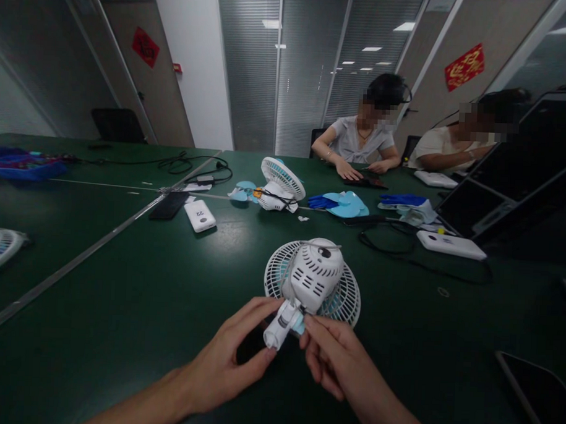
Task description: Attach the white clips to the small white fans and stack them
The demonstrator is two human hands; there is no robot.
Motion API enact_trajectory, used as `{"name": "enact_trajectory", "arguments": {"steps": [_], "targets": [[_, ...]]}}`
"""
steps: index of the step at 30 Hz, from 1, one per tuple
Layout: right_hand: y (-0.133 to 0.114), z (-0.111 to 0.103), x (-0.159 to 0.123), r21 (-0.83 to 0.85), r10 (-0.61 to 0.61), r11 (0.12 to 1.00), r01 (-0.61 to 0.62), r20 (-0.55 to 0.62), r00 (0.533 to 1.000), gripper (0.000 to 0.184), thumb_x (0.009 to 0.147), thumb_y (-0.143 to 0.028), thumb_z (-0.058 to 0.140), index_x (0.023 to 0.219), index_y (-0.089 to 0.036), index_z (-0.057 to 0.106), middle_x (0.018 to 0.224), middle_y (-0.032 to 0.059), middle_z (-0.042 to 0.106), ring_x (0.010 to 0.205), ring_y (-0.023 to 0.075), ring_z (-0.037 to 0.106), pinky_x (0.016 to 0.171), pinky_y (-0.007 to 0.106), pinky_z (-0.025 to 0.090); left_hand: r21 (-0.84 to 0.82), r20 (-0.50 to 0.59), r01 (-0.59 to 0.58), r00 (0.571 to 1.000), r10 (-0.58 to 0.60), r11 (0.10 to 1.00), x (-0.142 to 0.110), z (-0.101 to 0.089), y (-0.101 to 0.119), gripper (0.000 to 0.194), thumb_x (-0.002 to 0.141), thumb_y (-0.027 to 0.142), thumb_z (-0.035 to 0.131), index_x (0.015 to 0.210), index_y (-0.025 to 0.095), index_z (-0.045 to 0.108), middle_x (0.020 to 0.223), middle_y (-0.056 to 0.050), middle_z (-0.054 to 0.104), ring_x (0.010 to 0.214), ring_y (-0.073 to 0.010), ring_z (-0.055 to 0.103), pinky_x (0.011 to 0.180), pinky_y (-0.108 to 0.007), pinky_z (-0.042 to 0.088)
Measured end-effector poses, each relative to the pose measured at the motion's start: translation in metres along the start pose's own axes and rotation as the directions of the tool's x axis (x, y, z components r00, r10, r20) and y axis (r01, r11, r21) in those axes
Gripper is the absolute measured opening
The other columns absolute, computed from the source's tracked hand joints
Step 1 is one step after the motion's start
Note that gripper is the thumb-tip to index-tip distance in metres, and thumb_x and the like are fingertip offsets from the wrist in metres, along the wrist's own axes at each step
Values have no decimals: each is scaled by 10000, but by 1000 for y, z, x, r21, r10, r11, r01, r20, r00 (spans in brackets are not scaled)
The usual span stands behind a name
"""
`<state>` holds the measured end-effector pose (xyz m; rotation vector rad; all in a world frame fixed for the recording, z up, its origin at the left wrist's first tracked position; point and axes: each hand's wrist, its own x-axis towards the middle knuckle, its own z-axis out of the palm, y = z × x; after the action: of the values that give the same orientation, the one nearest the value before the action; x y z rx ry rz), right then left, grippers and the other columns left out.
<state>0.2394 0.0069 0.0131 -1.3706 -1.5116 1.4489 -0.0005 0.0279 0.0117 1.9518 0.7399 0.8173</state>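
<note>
A white fan (318, 272) lies face down on the green table, its round grille (349, 295) beneath the motor housing and its short neck pointing towards me. A grey cord runs over the housing. My left hand (231, 352) is curved around the neck, thumb at its near end and fingers at its upper side, gripping it. With thumb and fingers pinched, my right hand (336, 353) holds the light-blue knob (298, 322) on the neck's right side. The fan's front is hidden underneath.
Beyond lie a second white fan (277, 190), light-blue fan blades (348, 205), a white power bank (200, 216) and blue gloves (406, 203). A phone-like dark slab (539, 394) is at right, a blue tray (29, 166) far left. Two people sit across the table (123, 280).
</note>
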Motion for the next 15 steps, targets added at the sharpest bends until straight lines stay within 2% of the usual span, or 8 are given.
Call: {"name": "enact_trajectory", "arguments": {"steps": [2,4,5,7,10,12,15], "targets": [[2,0,0,65,83,994,-84,22,996,613,1069,-657,343,892,-171,671,496,-61,545,298,71,321,323,186,210,18,5,-6,1000,6,1000,0,1,0,592,1009,296,587,1569,372,409,1523,-85,513,1344,-276,551,1165,-469,482],[2,-2,-1,4,79,997,-79,-23,997,577,1057,-623,385,855,-175,688,482,-57,529,321,81,341,346,196,218,39,6,-8,1000,8,999,-1,3,0,607,1004,275,572,1575,365,386,1535,-90,500,1329,-273,558,1144,-461,499],[1,-3,-1,-68,35,997,-39,-70,997,550,1052,-594,417,822,-180,697,480,-52,522,349,91,377,370,204,245,51,3,-9,1000,8,999,-2,5,0,624,997,265,569,1581,359,368,1541,-96,493,1323,-276,560,1129,-459,510],[0,-5,-4,-255,-134,963,88,-169,976,498,1045,-519,477,742,-189,695,495,-39,515,422,113,454,434,225,298,74,-7,-4,1000,5,997,-4,7,0,702,959,243,592,1598,339,318,1543,-113,486,1299,-288,570,1090,-461,537],[0,-7,-5,-458,-384,854,245,-240,892,475,1049,-431,499,662,-192,634,539,-33,495,478,120,481,488,252,317,119,-42,12,999,-7,993,-2,10,2,858,877,214,681,1610,332,250,1549,-126,466,1284,-307,577,1058,-471,567],[1,-8,-5,-499,-455,819,284,-262,851,473,1058,-400,487,649,-191,599,548,-39,472,467,109,463,487,252,313,189,-60,11,998,0,982,3,12,5,815,887,217,704,1576,357,293,1570,-114,435,1319,-312,569,1074,-482,569],[4,-10,-3,-521,-509,792,317,-278,815,463,1063,-376,488,653,-189,594,537,-48,461,446,100,461,471,240,321,354,-23,10,1000,-2,935,15,15,11,578,969,278,658,1492,355,424,1526,-110,464,1273,-317,619,1032,-507,605]]}}
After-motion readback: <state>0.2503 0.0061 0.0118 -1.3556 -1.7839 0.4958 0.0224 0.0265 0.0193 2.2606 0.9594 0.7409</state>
